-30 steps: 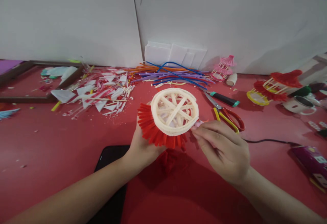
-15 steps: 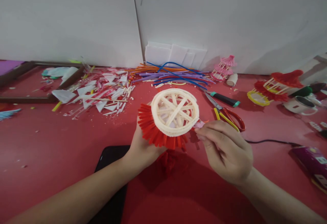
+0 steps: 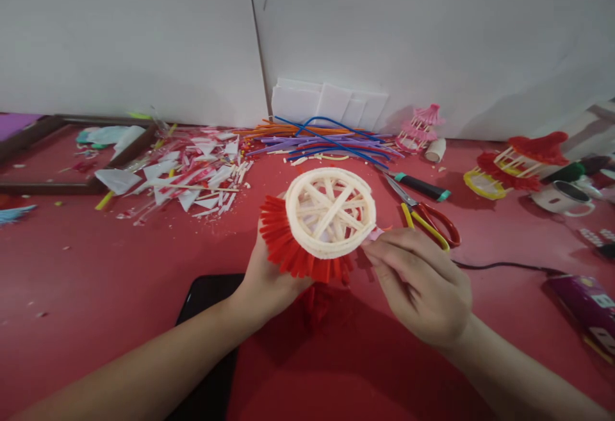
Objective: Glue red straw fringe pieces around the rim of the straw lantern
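Observation:
My left hand [image 3: 266, 280] grips from below a round cream wheel-shaped straw frame [image 3: 330, 211] with crossed spokes and a fringe of red straw pieces [image 3: 288, 251] along its lower left rim. My right hand [image 3: 423, 283] is at the frame's lower right edge, its fingertips pinched on a small pale pink piece [image 3: 373, 234] pressed against the rim. Both hands hover over the red table [image 3: 96, 267].
Red-and-yellow scissors [image 3: 430, 219] and a black-handled tool [image 3: 420, 185] lie right of the frame. Coloured straws [image 3: 327, 142] lie at the back, cut scraps [image 3: 192, 174] at left. Finished red model [image 3: 521, 161], pink model [image 3: 420, 127], white mug [image 3: 562, 198], purple box [image 3: 583, 302], black phone [image 3: 211, 331].
My right hand has shifted slightly along the rim and back. The frame has barely moved in my left hand.

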Motion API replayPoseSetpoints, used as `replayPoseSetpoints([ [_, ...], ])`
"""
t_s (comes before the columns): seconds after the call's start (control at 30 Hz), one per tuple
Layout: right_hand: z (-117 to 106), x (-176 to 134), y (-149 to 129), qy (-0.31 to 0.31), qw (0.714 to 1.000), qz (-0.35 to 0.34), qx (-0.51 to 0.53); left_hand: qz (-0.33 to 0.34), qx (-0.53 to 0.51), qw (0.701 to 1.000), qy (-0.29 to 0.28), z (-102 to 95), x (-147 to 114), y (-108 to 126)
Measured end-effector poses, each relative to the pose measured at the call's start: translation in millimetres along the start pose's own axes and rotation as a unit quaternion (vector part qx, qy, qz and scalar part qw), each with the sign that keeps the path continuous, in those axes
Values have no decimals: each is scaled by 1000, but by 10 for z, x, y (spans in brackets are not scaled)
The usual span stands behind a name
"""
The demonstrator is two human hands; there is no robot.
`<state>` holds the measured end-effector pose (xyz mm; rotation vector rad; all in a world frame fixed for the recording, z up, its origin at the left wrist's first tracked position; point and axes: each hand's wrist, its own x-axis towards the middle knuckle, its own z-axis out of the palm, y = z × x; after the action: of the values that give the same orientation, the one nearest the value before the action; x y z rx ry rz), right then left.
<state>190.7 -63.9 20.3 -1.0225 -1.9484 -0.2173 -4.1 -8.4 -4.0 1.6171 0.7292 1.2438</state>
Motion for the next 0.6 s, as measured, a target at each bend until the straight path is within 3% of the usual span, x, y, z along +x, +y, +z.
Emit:
replayPoseSetpoints([
  [0.6,7,5,19,3,999,-28,-29,-23,47,998,21,-9,2,61],
])
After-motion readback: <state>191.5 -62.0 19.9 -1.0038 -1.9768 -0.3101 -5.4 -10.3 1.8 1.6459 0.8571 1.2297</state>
